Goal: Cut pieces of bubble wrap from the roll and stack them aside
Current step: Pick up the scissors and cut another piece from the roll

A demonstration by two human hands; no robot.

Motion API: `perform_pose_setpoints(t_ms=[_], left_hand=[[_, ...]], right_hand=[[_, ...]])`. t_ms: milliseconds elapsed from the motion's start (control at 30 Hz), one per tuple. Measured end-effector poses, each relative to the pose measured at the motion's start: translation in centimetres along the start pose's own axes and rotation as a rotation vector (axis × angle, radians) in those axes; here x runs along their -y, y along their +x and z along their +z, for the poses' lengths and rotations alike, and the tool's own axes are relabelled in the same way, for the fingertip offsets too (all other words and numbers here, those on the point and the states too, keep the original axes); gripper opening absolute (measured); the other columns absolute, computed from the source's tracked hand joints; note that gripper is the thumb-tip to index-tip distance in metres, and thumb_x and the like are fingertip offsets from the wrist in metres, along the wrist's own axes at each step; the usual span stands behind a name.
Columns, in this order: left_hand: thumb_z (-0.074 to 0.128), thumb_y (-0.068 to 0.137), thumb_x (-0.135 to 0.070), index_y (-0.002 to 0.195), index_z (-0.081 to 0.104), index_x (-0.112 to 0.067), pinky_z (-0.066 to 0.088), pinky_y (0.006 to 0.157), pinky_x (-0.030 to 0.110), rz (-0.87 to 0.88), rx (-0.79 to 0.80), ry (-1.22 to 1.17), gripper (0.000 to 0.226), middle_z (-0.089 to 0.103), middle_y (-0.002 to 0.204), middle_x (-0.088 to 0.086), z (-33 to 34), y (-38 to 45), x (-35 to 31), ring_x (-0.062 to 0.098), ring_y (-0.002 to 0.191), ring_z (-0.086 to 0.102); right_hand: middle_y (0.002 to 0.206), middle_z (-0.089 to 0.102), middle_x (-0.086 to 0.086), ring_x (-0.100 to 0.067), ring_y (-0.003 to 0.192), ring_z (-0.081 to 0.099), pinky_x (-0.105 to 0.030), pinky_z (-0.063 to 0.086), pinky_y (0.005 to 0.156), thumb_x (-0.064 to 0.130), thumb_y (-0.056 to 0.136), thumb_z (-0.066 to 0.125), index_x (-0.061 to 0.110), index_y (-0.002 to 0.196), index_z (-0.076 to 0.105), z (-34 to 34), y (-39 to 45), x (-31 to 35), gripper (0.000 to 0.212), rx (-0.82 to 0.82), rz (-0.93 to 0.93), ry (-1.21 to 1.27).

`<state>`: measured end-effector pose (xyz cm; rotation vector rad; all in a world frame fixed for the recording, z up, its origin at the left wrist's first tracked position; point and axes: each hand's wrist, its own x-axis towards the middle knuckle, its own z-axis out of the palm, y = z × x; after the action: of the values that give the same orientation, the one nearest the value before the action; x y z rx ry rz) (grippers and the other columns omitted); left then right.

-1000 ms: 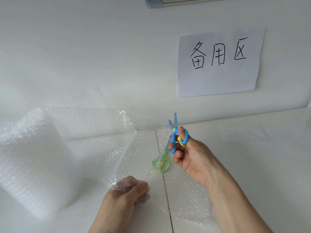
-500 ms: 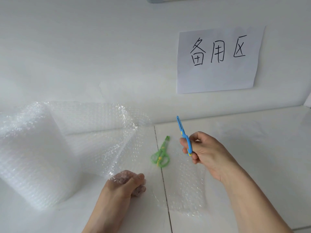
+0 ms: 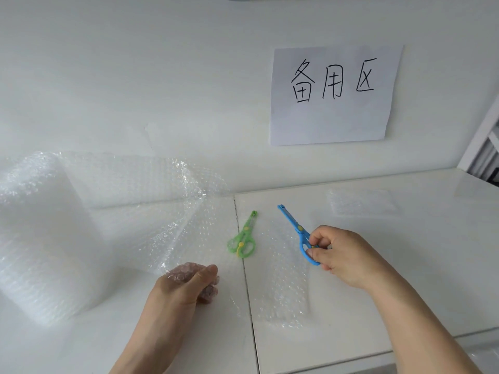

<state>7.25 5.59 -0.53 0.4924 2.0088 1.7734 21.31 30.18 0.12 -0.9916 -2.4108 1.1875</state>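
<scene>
A big roll of clear bubble wrap (image 3: pixel 40 233) lies at the left, its loose sheet (image 3: pixel 189 211) spread rightward over the white table. My left hand (image 3: pixel 186 284) grips the sheet's near edge, fingers wrapped in the film. My right hand (image 3: pixel 340 255) holds the blue scissors (image 3: pixel 297 233) by the handles, blades closed and pointing up-left, low over the sheet's right part. A cut piece of bubble wrap (image 3: pixel 361 202) lies flat at the far right of the table.
Green scissors (image 3: pixel 243 238) lie on the sheet beside the seam between two tabletops (image 3: pixel 244 265). A paper sign (image 3: pixel 334 95) with handwriting hangs on the white wall. A shelf edge (image 3: pixel 486 147) shows at the far right.
My right hand has lowered the blue scissors from an upright raised position down and right toward the table. My left hand keeps its grip on the sheet.
</scene>
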Motion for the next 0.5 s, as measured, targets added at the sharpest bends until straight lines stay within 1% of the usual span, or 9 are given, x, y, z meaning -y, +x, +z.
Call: perform_pose_setpoints(t_ms=[67, 133, 200, 267, 300, 333, 400, 467, 500], left_hand=[[0.075, 0.057, -0.054, 0.074, 0.076, -0.011, 0.047, 0.069, 0.036, 0.003, 0.032, 0.015, 0.046, 0.068, 0.066, 0.008, -0.2, -0.3, -0.3, 0.019, 0.063, 0.061], [0.076, 0.055, -0.059, 0.08, 0.077, -0.014, 0.045, 0.069, 0.033, 0.023, 0.094, 0.059, 0.051, 0.066, 0.067, 0.001, -0.4, -0.8, -0.6, 0.016, 0.065, 0.057], [0.081, 0.061, -0.054, 0.084, 0.078, -0.02, 0.043, 0.071, 0.03, 0.045, 0.143, 0.115, 0.041, 0.066, 0.069, -0.007, -0.4, -1.3, -1.1, 0.007, 0.064, 0.055], [0.079, 0.066, -0.049, 0.086, 0.078, -0.023, 0.043, 0.074, 0.028, 0.06, 0.142, 0.135, 0.032, 0.069, 0.072, -0.011, -0.7, -1.5, -1.5, 0.001, 0.064, 0.056], [0.078, 0.066, -0.053, 0.086, 0.078, -0.024, 0.044, 0.077, 0.03, 0.074, 0.126, 0.131, 0.036, 0.071, 0.075, -0.01, -1.0, -1.4, -1.6, 0.002, 0.067, 0.057], [0.075, 0.064, -0.062, 0.086, 0.078, -0.023, 0.045, 0.08, 0.034, 0.086, 0.099, 0.121, 0.045, 0.073, 0.079, -0.006, -1.3, -1.3, -1.6, 0.006, 0.072, 0.059], [0.069, 0.055, -0.077, 0.084, 0.078, -0.018, 0.046, 0.082, 0.043, 0.1, 0.035, 0.07, 0.067, 0.073, 0.086, 0.007, -2.1, -1.0, -1.2, 0.019, 0.078, 0.059], [0.069, 0.051, -0.081, 0.077, 0.075, -0.012, 0.043, 0.076, 0.043, 0.077, 0.003, 0.001, 0.074, 0.071, 0.083, 0.013, -2.6, -0.8, -0.7, 0.022, 0.077, 0.057], [0.068, 0.05, -0.082, 0.076, 0.075, -0.011, 0.041, 0.074, 0.04, 0.079, 0.012, -0.004, 0.075, 0.069, 0.079, 0.011, -2.8, -0.8, -0.5, 0.021, 0.075, 0.056]], right_hand=[[0.082, 0.068, -0.007, -0.015, 0.056, 0.057, -0.027, 0.044, 0.058, 0.021, 0.086, 0.069, 0.016, 0.085, 0.064, 0.2, 0.0, -0.3, 0.007, -0.059, -0.03, -0.073], [0.084, 0.067, -0.006, -0.016, 0.057, 0.054, -0.026, 0.042, 0.057, 0.024, 0.086, 0.067, 0.016, 0.086, 0.063, 0.5, 0.1, -0.5, 0.009, -0.115, -0.068, -0.124], [0.088, 0.066, 0.0, -0.012, 0.056, 0.051, -0.025, 0.04, 0.058, 0.026, 0.087, 0.066, 0.02, 0.09, 0.06, 1.0, 0.4, -0.7, 0.008, -0.149, -0.102, -0.176], [0.094, 0.067, 0.006, -0.011, 0.062, 0.054, -0.025, 0.042, 0.061, 0.027, 0.087, 0.066, 0.025, 0.097, 0.059, 1.2, 0.8, -0.7, 0.013, -0.152, -0.111, -0.181], [0.096, 0.067, 0.008, -0.013, 0.067, 0.057, -0.026, 0.044, 0.064, 0.028, 0.087, 0.067, 0.026, 0.101, 0.059, 1.3, 1.1, -0.6, 0.017, -0.148, -0.112, -0.173], [0.097, 0.068, 0.01, -0.014, 0.073, 0.059, -0.026, 0.045, 0.067, 0.029, 0.086, 0.067, 0.027, 0.105, 0.06, 1.3, 1.4, -0.5, 0.02, -0.144, -0.114, -0.169], [0.099, 0.067, 0.013, -0.015, 0.084, 0.061, -0.027, 0.046, 0.074, 0.031, 0.086, 0.068, 0.028, 0.108, 0.061, 1.4, 1.9, -0.1, 0.023, -0.143, -0.126, -0.175], [0.097, 0.065, 0.014, -0.016, 0.088, 0.061, -0.029, 0.048, 0.078, 0.03, 0.086, 0.068, 0.026, 0.106, 0.064, 1.6, 2.3, 0.2, 0.02, -0.153, -0.139, -0.182], [0.096, 0.066, 0.012, -0.017, 0.089, 0.062, -0.031, 0.05, 0.081, 0.028, 0.086, 0.068, 0.024, 0.104, 0.066, 1.7, 2.4, 0.4, 0.019, -0.158, -0.146, -0.184]])
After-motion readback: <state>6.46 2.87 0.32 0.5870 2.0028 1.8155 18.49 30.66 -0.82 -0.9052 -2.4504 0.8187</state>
